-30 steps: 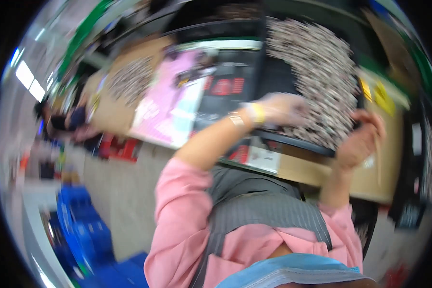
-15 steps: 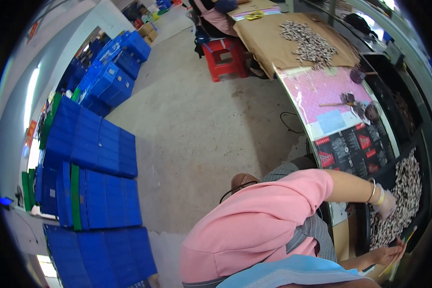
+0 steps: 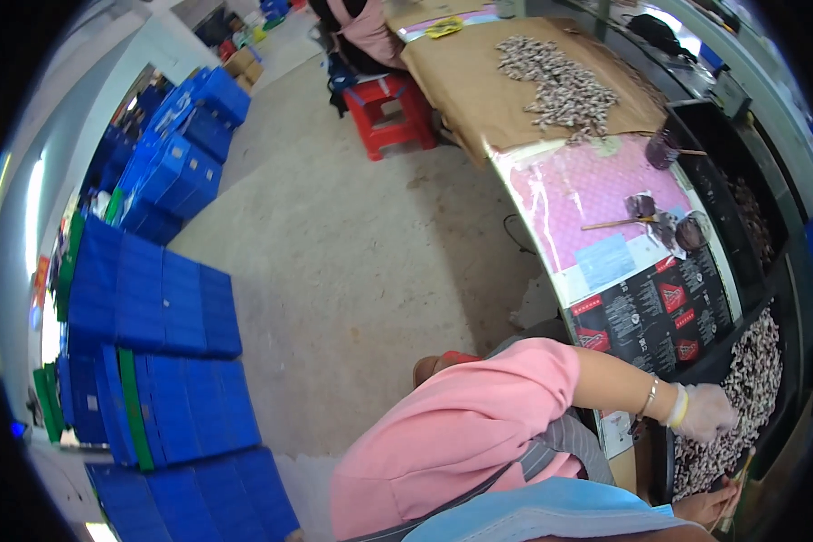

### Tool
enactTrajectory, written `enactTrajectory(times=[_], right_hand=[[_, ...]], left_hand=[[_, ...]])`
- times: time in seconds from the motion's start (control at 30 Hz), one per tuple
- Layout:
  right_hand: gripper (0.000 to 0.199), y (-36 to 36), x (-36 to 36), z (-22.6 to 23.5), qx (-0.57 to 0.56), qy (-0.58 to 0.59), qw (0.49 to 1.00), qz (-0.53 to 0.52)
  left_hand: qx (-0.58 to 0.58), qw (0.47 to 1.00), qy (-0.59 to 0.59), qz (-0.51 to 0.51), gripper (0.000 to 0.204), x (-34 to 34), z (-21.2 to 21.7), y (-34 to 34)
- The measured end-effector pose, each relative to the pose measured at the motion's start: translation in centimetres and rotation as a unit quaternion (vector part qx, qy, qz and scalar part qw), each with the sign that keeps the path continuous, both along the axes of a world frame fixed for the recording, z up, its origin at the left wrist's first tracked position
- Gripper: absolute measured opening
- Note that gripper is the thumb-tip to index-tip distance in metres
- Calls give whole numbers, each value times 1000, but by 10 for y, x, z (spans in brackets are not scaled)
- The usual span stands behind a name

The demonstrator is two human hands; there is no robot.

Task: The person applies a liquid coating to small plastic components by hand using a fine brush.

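My left hand [image 3: 706,413], in a thin translucent glove with a bracelet at the wrist, rests at the near side of a heap of small dark-and-white pieces [image 3: 752,375]. Its fingers are curled down among the pieces; whatever they pinch is too small to name. The pieces lie in a long black tray [image 3: 797,348]. Lower down, close to the picture's edge, my right hand [image 3: 718,503] is closed around a thin stick [image 3: 743,470] that points up beside the heap. Part of that hand and the stick's lower end are hard to make out.
A table beyond holds brown paper [image 3: 465,77] with more pieces [image 3: 565,90], a pink sheet [image 3: 551,203], a dark-stained cup [image 3: 661,152] and a brush [image 3: 616,223]. Another black tray [image 3: 696,117] stands alongside. Blue crates [image 3: 154,289] are stacked left; a person sits on a red stool [image 3: 388,117].
The whole view has shifted, so the table and trays sit lower and further left. My left hand's fingers look more curled over the pieces. My right hand still holds the stick.
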State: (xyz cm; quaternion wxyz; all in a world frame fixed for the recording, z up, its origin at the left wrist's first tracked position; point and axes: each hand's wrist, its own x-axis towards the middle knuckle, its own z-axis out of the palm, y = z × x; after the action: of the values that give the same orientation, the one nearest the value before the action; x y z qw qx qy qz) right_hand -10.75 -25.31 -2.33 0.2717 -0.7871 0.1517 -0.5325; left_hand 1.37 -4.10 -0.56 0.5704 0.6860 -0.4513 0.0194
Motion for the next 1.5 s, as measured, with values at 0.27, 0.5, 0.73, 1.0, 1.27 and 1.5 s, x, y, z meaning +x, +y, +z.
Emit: enactTrajectory(times=[0.27, 0.5, 0.73, 1.0, 1.27, 1.5], right_hand=[[25, 12, -10, -1, 41, -34, 998, 30], [19, 16, -23, -19, 184, -93, 977, 61], [11, 104, -14, 35, 101, -42, 953, 283], [7, 101, -10, 43, -13, 1, 961, 277], [11, 94, -18, 25, 179, -5, 945, 275], [6, 98, -4, 43, 8, 54, 968, 246]], left_hand=[[-118, 987, 101, -38, 9, -1, -1, 31], [-77, 978, 190, -32, 9, 7, 12, 69], [-172, 930, 323, -44, 12, 2, 6, 56], [-105, 961, 251, -49, 22, -2, -11, 52], [-139, 944, 298, -2, 16, -5, -5, 49], [-125, 968, 216, 9, 16, -3, -6, 52]])
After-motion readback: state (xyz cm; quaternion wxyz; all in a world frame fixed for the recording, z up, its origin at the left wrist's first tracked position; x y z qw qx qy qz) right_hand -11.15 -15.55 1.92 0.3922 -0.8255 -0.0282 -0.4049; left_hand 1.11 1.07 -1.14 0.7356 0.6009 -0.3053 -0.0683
